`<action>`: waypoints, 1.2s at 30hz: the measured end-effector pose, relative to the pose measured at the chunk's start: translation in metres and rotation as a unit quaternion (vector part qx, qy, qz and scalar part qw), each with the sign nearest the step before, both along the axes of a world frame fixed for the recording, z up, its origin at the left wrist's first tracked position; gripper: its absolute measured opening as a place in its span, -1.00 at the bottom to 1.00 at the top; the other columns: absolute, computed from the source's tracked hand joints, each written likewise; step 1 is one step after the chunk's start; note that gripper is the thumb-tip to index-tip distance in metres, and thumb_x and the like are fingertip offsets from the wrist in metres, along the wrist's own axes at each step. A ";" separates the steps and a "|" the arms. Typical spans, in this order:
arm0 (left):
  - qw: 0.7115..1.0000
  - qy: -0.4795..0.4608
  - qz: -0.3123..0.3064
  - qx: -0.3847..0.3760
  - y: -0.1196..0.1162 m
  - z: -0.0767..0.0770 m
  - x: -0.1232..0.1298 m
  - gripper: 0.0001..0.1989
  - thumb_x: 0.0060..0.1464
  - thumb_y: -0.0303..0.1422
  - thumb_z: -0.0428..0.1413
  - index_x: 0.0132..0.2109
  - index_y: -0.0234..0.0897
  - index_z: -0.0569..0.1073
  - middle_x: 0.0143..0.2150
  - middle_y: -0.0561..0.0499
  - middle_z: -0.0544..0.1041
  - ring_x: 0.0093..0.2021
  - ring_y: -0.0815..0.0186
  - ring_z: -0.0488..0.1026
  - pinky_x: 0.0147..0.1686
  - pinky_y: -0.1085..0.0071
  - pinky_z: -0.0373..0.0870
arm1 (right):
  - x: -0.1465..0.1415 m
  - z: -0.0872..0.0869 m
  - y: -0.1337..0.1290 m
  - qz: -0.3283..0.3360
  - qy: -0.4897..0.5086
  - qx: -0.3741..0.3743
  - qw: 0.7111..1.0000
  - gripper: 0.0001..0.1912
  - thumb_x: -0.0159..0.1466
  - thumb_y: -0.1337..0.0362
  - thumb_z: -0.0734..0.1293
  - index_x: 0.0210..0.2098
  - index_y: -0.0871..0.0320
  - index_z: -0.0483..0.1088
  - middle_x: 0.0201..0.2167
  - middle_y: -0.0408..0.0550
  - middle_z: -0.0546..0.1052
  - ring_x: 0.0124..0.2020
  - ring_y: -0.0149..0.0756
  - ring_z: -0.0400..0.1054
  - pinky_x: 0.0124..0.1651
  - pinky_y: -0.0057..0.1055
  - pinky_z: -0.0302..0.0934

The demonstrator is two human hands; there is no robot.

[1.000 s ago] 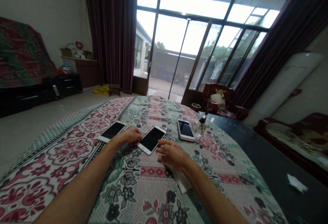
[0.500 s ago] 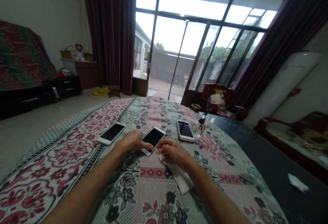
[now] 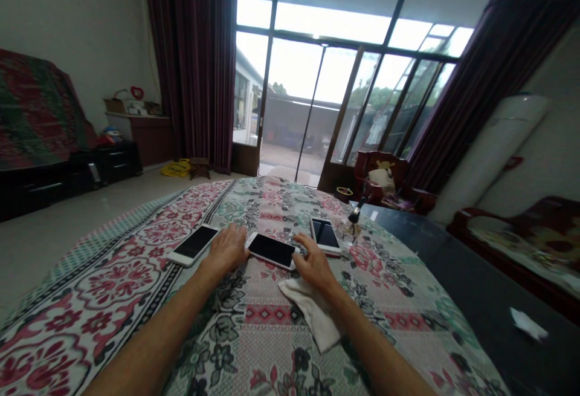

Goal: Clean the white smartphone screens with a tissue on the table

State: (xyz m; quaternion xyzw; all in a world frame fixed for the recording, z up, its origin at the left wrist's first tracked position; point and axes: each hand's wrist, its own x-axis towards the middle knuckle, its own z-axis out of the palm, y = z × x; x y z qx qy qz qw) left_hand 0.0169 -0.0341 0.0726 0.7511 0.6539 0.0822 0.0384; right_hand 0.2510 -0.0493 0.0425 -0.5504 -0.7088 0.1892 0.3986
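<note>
A white-framed smartphone (image 3: 273, 250) with a dark screen lies in front of me, turned lengthwise between my hands. My left hand (image 3: 229, 246) has its thumb and fingers at the left end. At the right end, the thumb and fingers of my right hand (image 3: 313, 264) grip the edges. Below my right wrist, a crumpled white cloth (image 3: 312, 311) rests on the table. Another white smartphone (image 3: 194, 245) sits left of my left hand, screen up. Beyond my right hand lies a third white smartphone (image 3: 325, 236), with something reddish under its near edge.
A flowered tablecloth (image 3: 272, 347) covers the round table. A dark-handled brush (image 3: 356, 211) stands in a small clear holder near the third phone. To the right is a dark tabletop (image 3: 453, 281) with a crumpled white tissue (image 3: 528, 324). A wooden chair (image 3: 383, 178) stands behind.
The middle smartphone has turned from a diagonal to a nearly crosswise position. My right hand has let go of the white cloth and moved onto the phone's right end.
</note>
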 end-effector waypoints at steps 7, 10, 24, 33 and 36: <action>0.996 -0.083 -0.037 -0.013 0.008 -0.012 0.012 -0.72 0.10 -0.30 0.06 -0.04 -0.27 0.43 -0.15 -0.16 0.58 -0.09 0.12 0.51 -0.16 0.37 0.31 | -0.006 -0.003 0.003 0.001 -0.062 -0.033 0.998 -0.44 0.15 0.25 0.32 0.15 0.25 0.31 0.18 0.18 0.35 0.25 -0.08 0.18 0.29 -0.16 0.01; 0.990 -0.138 -0.033 -0.017 0.013 -0.019 0.020 -0.74 0.08 -0.35 0.04 -0.06 -0.29 0.44 -0.25 -0.07 0.61 -0.19 0.20 0.53 -0.26 0.44 0.30 | -0.011 -0.005 0.005 0.019 -0.097 -0.036 0.994 -0.29 0.08 0.16 0.41 0.19 0.25 0.26 0.15 0.20 0.37 0.19 -0.03 0.22 0.25 -0.15 0.04; 0.810 -0.571 0.007 -0.134 0.007 -0.024 0.041 -0.65 -0.10 -0.32 0.14 -0.11 -0.32 0.48 -0.23 -0.05 0.58 -0.24 0.26 0.54 -0.32 0.47 0.44 | -0.023 -0.007 -0.005 -0.020 -0.163 -0.014 0.986 -0.32 0.04 0.17 0.40 0.12 0.29 0.28 0.01 0.25 0.40 0.04 0.03 0.25 0.10 -0.14 0.12; 0.736 -0.664 0.075 -0.110 0.002 -0.024 0.057 -0.71 -0.27 -0.32 0.15 -0.30 -0.32 0.46 -0.40 -0.01 0.53 -0.40 0.33 0.49 -0.44 0.51 0.37 | -0.023 -0.003 0.001 -0.037 -0.124 -0.048 0.990 -0.30 -0.02 0.14 0.41 0.09 0.32 0.35 -0.04 0.24 0.46 0.03 0.02 0.31 0.12 -0.17 0.15; 0.739 -0.665 0.072 -0.082 -0.001 -0.022 0.065 -0.75 -0.27 -0.34 0.12 -0.32 -0.30 0.43 -0.42 0.03 0.51 -0.41 0.34 0.48 -0.43 0.50 0.38 | -0.022 -0.002 0.003 -0.045 -0.092 -0.055 0.993 -0.28 -0.04 0.09 0.43 0.07 0.29 0.37 -0.07 0.22 0.48 0.01 0.01 0.33 0.09 -0.18 0.18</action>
